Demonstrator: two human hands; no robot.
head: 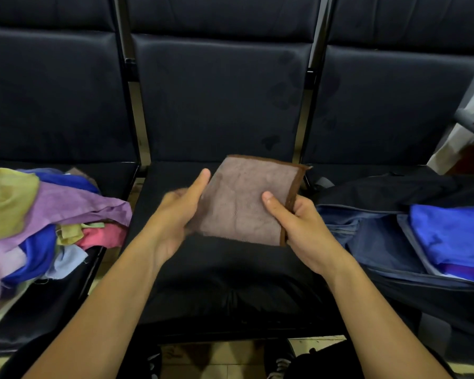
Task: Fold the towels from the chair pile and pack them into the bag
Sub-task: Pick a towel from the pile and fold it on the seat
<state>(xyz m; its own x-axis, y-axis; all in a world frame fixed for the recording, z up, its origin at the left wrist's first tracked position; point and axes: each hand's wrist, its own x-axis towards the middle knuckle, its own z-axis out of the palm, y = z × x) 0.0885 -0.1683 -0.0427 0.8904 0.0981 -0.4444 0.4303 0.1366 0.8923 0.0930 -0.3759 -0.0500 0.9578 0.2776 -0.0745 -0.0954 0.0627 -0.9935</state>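
— Black padded chairs (219,105) stood in a row. What lay on them?

— On the left seat, a loose pile of towels (39,220), yellow, purple, blue and pink. On the right seat, an open dark bag (367,231) with a folded blue towel (454,233) already inside.

— And the hands?

— Both held a folded brown towel (244,203) above the middle seat. The right hand (304,228) gripped its right edge, thumb on top, fingers curled beneath. The left hand (175,214) was blurred; its thumb lay along the left edge, fingers behind the cloth.
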